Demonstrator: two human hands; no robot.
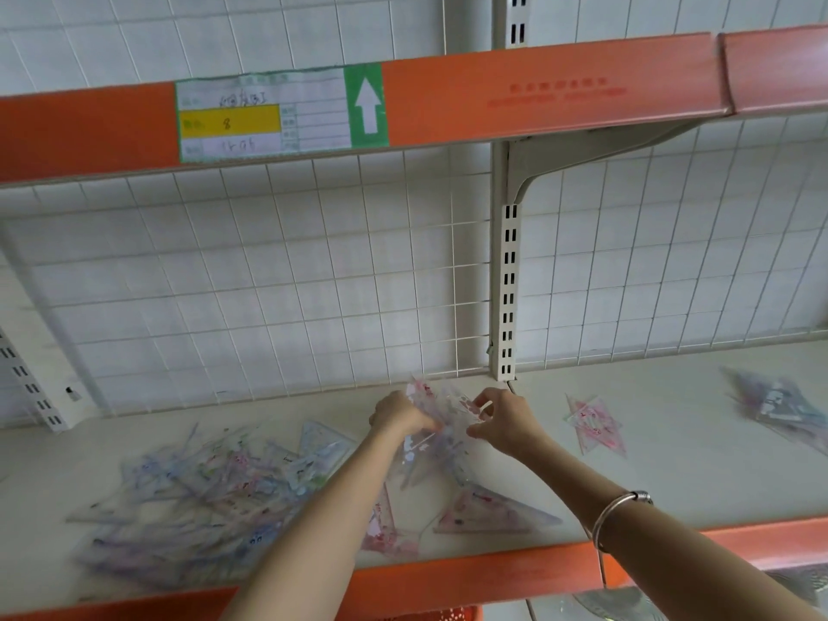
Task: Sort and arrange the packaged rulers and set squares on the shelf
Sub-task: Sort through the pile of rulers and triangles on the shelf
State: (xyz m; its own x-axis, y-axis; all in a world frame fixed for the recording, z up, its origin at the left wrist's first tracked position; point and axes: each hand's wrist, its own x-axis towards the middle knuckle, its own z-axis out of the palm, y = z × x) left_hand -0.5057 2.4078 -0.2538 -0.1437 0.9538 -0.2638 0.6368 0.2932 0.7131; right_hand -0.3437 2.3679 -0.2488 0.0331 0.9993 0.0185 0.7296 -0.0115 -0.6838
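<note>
Both hands hold a bundle of clear packaged set squares with pink print (441, 425) above the middle of the white shelf (672, 468). My left hand (398, 416) grips its left side and my right hand (504, 419) pinches its right side. A large loose heap of packaged rulers and set squares (201, 499) lies on the shelf to the left. Two pink set squares (488, 513) lie near the front edge under my arms. Another pink pack (593, 423) lies to the right, and a bluish pile (779, 407) sits at the far right.
A white wire grid panel (291, 284) backs the shelf, with a slotted upright post (506, 298) right of centre. An orange-edged upper shelf (537, 96) with a price label (264, 114) hangs overhead. The shelf's orange front lip (470, 580) runs below my forearms.
</note>
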